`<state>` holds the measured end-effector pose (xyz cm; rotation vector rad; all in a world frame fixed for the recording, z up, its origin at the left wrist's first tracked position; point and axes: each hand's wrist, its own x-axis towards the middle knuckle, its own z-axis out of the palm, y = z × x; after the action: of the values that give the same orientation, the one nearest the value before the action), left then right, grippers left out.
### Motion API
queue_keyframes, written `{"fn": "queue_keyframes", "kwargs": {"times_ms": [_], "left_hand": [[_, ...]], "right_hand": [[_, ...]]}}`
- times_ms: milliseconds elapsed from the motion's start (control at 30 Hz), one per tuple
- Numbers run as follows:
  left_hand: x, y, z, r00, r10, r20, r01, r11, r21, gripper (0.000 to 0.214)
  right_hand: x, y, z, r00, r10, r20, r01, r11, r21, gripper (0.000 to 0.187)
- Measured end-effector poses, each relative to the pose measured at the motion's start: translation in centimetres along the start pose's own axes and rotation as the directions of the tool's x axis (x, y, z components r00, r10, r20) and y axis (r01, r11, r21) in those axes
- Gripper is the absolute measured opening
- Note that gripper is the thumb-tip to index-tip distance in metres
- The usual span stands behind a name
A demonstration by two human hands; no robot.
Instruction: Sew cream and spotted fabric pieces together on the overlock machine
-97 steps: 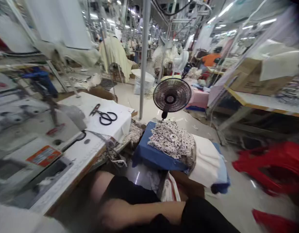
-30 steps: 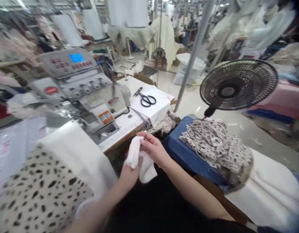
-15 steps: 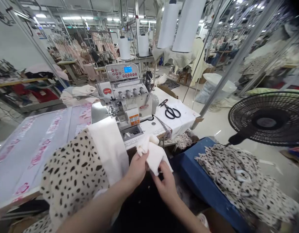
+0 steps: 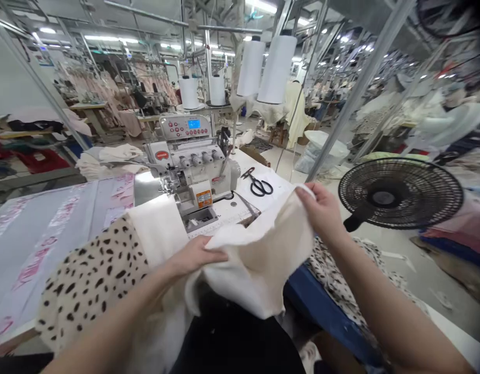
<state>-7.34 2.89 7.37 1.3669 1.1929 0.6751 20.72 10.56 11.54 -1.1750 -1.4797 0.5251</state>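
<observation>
A piece of white fabric is spread between my two hands in front of the sewing machine. My left hand pinches its left side, thumb on top. Higher up and to the right, my right hand grips the raised corner. The fabric sags between them and hangs over my dark lap. To the left, a spotted fabric piece with a white band lies over the table edge, the band's end close to the presser area of the overlock sewing machine.
Black scissors lie on the white-covered table right of the machine. Large white thread cones stand behind it. A black fan is at the right, above a pile of spotted fabric on a blue surface.
The bunched white fabric has been opened out. My right hand has moved up and right with its corner, while my left hand has shifted left. The view has swung slightly right.
</observation>
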Motion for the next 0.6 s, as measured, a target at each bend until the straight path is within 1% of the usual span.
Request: {"fn": "queue_keyframes", "kwargs": {"times_ms": [33, 100, 167, 267, 367, 433, 500, 600], "left_hand": [[-0.4, 0.0, -0.7, 0.998, -0.019, 0.051, 0.016, 0.998, 0.064, 0.030], [-0.9, -0.2, -1.8, 0.994, -0.039, 0.101, 0.027, 0.993, 0.112, 0.031], [-1.2, -0.5, -2.1, 0.995, -0.027, 0.092, 0.021, 0.997, 0.073, 0.037], [-1.2, -0.8, -1.8, 0.999, 0.015, 0.041, -0.015, 1.000, 0.007, 0.047], [-1.2, -0.9, -1.4, 0.999, 0.042, -0.022, -0.040, 0.997, 0.062, 0.053], [-1.3, -0.9, -1.4, 0.999, 0.022, -0.046, -0.015, 0.989, 0.145, 0.051], [-1.5, -0.8, -1.6, 0.998, 0.012, -0.064, 0.001, 0.979, 0.206, 0.047], [-2.2, -0.4, -2.2, 0.993, 0.015, -0.113, 0.010, 0.975, 0.221, 0.047]], "right_hand": [[1.5, 0.0, -1.0, 0.998, -0.036, -0.061, 0.033, 0.999, -0.041, 0.018], [4.1, -0.3, -2.9, 0.982, -0.129, -0.136, 0.114, 0.987, -0.116, 0.017], [5.9, -0.9, -4.4, 0.963, -0.217, -0.158, 0.191, 0.967, -0.168, 0.016], [7.5, -2.1, -6.1, 0.935, -0.301, -0.187, 0.260, 0.942, -0.214, 0.014], [8.6, -3.1, -7.7, 0.905, -0.348, -0.245, 0.284, 0.922, -0.262, 0.014], [9.2, -3.5, -8.9, 0.886, -0.369, -0.282, 0.290, 0.914, -0.285, 0.017], [9.7, -3.8, -10.1, 0.873, -0.375, -0.311, 0.283, 0.910, -0.303, 0.019], [10.0, -4.2, -11.7, 0.863, -0.380, -0.333, 0.262, 0.900, -0.348, 0.021]]}}
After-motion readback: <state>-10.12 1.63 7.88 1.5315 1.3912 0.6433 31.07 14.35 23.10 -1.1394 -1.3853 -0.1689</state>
